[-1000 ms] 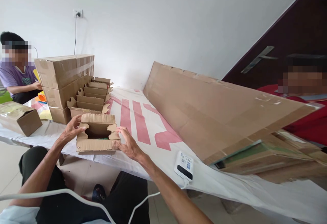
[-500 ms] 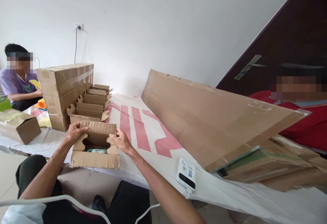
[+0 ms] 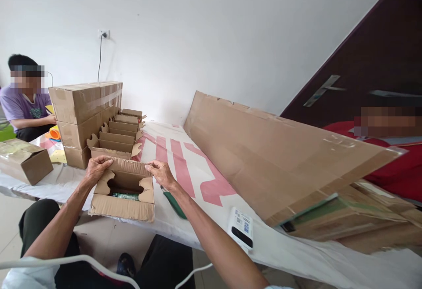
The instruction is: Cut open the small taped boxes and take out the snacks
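Note:
A small open cardboard box (image 3: pixel 121 209) sits at the table's near edge, its near flap folded out toward me. Inside it a green-and-white packet (image 3: pixel 125 196) is partly visible; the rest of the contents is hidden. My left hand (image 3: pixel 96 169) pinches the left corner of the box's far flap. At that flap's right corner, my right hand (image 3: pixel 162 173) grips the edge between thumb and fingers. A dark green object (image 3: pixel 174 203) lies on the table partly behind my right forearm; its kind is unclear.
Several open boxes (image 3: pixel 115 139) line up beyond, beside stacked taped cartons (image 3: pixel 79 109). Another carton (image 3: pixel 26 161) stands left. A large cardboard panel (image 3: pixel 263 148) leans at right, near a white device (image 3: pixel 241 227) with a cable. One person (image 3: pixel 28 106) sits left, another (image 3: pixel 389 166) right.
My right hand has moved from the box's right side flap up to the far flap's corner. The dark green object now shows beside my right forearm. My left hand stays at its corner.

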